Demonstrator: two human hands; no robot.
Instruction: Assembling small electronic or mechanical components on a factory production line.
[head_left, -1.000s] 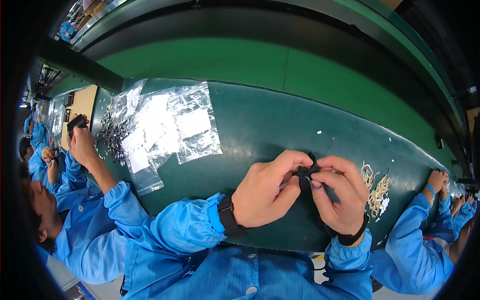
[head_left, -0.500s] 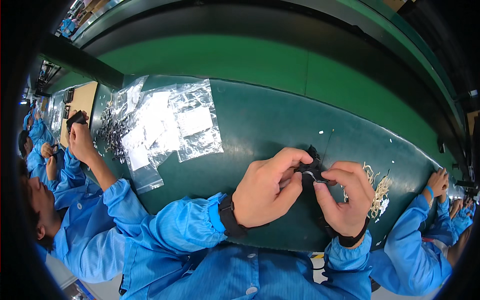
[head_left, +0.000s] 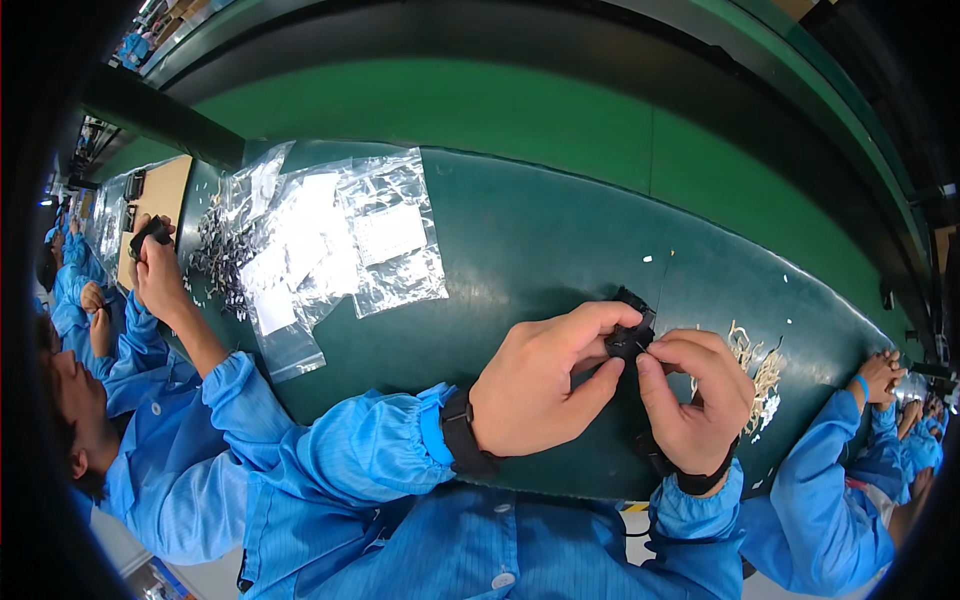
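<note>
A small black plastic part (head_left: 628, 340) is held just above the green table by my left hand (head_left: 545, 385), whose thumb and fingers grip its left side. My right hand (head_left: 705, 390) is closed in a pinch at the part's right edge. Something thin and pale shows at those fingertips, too small to name. A fine dark line with a light tip (head_left: 671, 254) runs on the far side of the part; whether it is joined to it I cannot tell.
Clear plastic bags (head_left: 385, 230) with white paper lie left of centre, beside a heap of small black pieces (head_left: 215, 255). Beige strips (head_left: 765, 385) and white scraps lie to the right. A co-worker's hand (head_left: 160, 275) holds a black part at left; another co-worker's hands (head_left: 880, 375) rest at right.
The black part has turned in my left hand, and the silvery curved strip on it no longer shows. My right thumb and fingers have come together from a wider grip at its edge.
</note>
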